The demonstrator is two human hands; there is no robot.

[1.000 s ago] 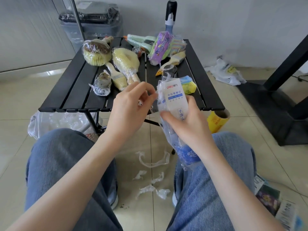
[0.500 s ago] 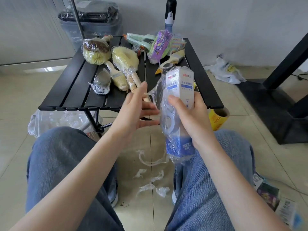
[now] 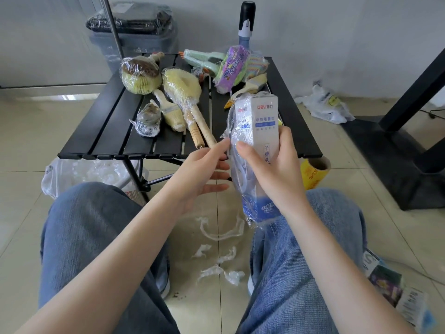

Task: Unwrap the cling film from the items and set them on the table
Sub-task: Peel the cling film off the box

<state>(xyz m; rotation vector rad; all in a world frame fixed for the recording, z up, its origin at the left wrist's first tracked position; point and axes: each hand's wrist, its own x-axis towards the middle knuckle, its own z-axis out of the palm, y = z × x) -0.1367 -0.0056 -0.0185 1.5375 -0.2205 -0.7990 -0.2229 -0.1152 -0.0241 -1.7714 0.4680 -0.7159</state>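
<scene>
Left hand (image 3: 202, 172) open at frame centre, fingers spread rightward; right hand (image 3: 272, 165) beside it, fingers curled in grip.

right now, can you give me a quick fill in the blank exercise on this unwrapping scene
1. The white box, wrapped in cling film, is gripped by the ____ hand.
2. The left hand is ____, fingers spread beside the bundle.
3. The wrapped brushes lie on a slatted table coloured ____.
4. Torn scraps of film lie on the ____ between the person's legs.

Missing words: right; open; black; floor
</scene>
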